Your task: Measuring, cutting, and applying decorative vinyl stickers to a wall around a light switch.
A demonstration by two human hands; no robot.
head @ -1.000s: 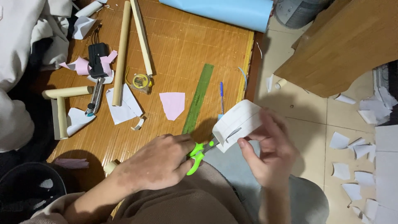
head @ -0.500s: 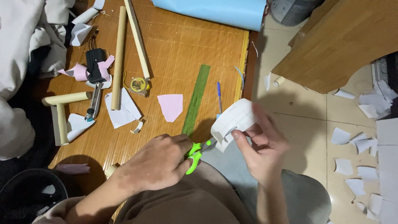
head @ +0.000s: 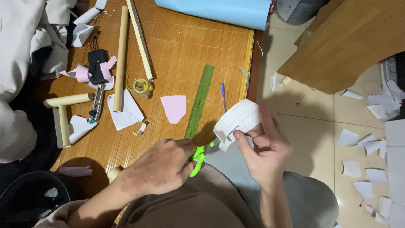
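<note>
My left hand [head: 162,169] grips green-handled scissors [head: 201,154], their blades reaching into a curled piece of white paper [head: 237,122]. My right hand [head: 263,147] holds that paper from the right, thumb pressed on its lower edge and fingers behind it. The paper bends into a curved band and shows faint drawn lines. Both hands hover over my lap at the near edge of a bamboo mat [head: 177,55].
On the mat lie a green ruler [head: 200,101], a blue pen [head: 223,96], a pink paper piece [head: 174,108], a tape measure [head: 141,87], a utility knife [head: 96,103], cardboard tubes [head: 120,57] and white scraps. A blue sheet [head: 219,10] lies at the far edge. Paper scraps [head: 371,143] litter the tiled floor right.
The scissors have stayed at the paper's lower left edge. My right hand's fingers have shifted and spread behind the paper, which has turned slightly.
</note>
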